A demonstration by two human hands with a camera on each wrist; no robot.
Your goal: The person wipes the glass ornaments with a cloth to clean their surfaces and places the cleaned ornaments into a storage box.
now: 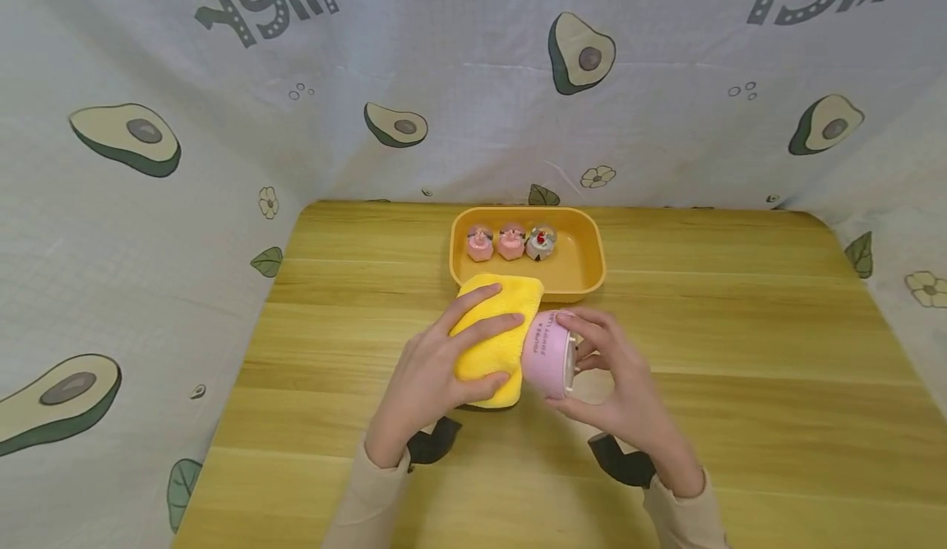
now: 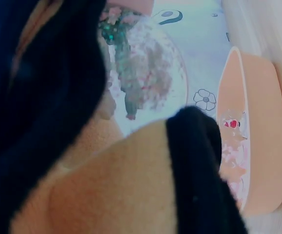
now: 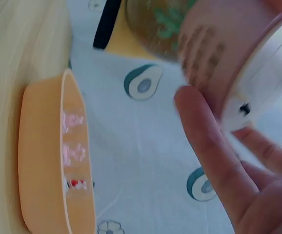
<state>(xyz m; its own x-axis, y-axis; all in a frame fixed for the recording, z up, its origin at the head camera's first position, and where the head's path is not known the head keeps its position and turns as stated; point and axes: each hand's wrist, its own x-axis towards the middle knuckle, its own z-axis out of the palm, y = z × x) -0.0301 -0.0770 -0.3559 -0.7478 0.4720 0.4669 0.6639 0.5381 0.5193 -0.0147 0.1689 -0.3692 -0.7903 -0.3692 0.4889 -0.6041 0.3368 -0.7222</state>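
My right hand (image 1: 617, 368) grips a snow globe (image 1: 546, 356) by its pink base, which carries dark lettering. The globe lies tipped sideways, its base underside facing right. In the right wrist view its clear dome (image 3: 153, 24) shows green shapes inside. My left hand (image 1: 444, 368) holds a fluffy yellow cloth (image 1: 491, 343) with a dark edge, fingers spread over it and thumb below. Cloth and globe meet in the head view, where the cloth hides the dome. The left wrist view shows the dome (image 2: 151, 68) close up, partly behind dark fabric.
An orange-yellow tray (image 1: 584, 261) stands behind the hands at the table's back. Two pink small domed figures (image 1: 480, 243) and a whitish one with a red top (image 1: 541, 242) sit in its left part. A patterned curtain (image 1: 473, 64) hangs behind the wooden table (image 1: 740, 327).
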